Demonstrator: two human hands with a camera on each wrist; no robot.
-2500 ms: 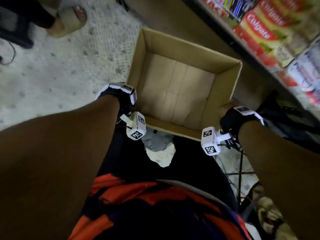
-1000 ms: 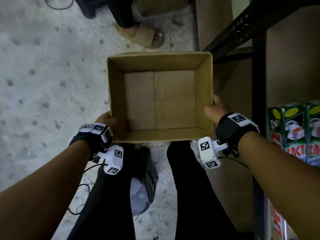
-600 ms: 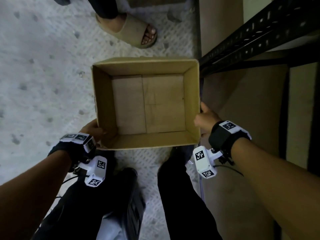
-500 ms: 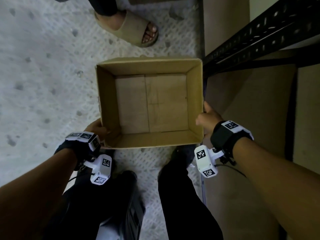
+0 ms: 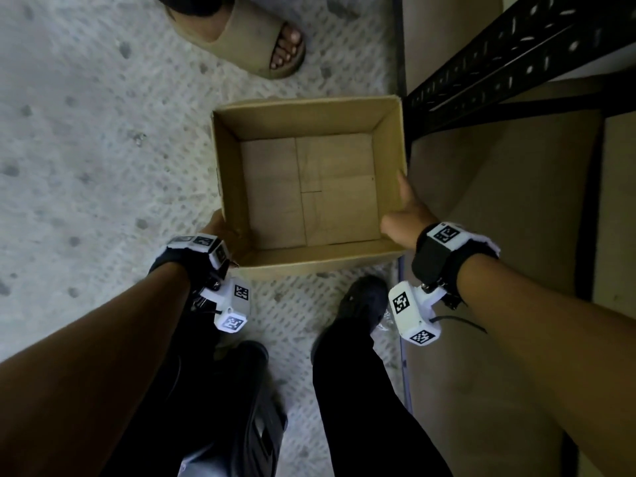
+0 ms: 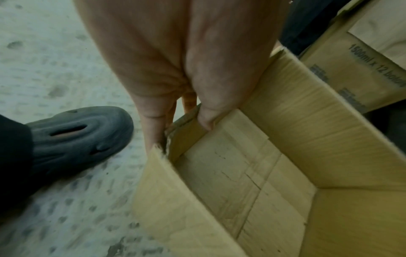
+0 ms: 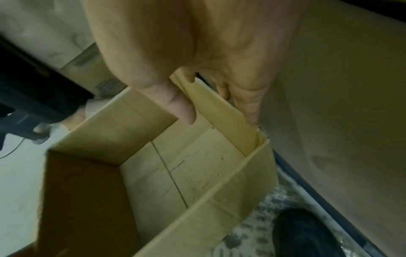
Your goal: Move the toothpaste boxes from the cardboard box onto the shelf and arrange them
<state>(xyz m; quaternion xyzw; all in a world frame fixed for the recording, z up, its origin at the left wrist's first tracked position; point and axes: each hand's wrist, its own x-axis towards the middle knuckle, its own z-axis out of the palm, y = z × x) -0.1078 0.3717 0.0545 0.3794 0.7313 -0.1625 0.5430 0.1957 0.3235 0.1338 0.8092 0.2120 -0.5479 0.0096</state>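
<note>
Holding the empty brown cardboard box (image 5: 309, 187), left hand (image 6: 175, 87) and right hand (image 7: 197, 69) pinch opposite walls; lower it level.

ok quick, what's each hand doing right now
left hand: holding the cardboard box by its left wall.
right hand: holding the same box by its right wall.

The cardboard box (image 5: 309, 187) is plain tan-brown inside, while the floor (image 5: 86, 149) to its left is pale grey, speckled with darker dots. A beige sandal (image 5: 241, 32) lies beyond the box; the shelf frame (image 5: 516, 53) at right is black, and the white wrist cameras (image 5: 413, 311) bear black-and-white square markers.
</note>
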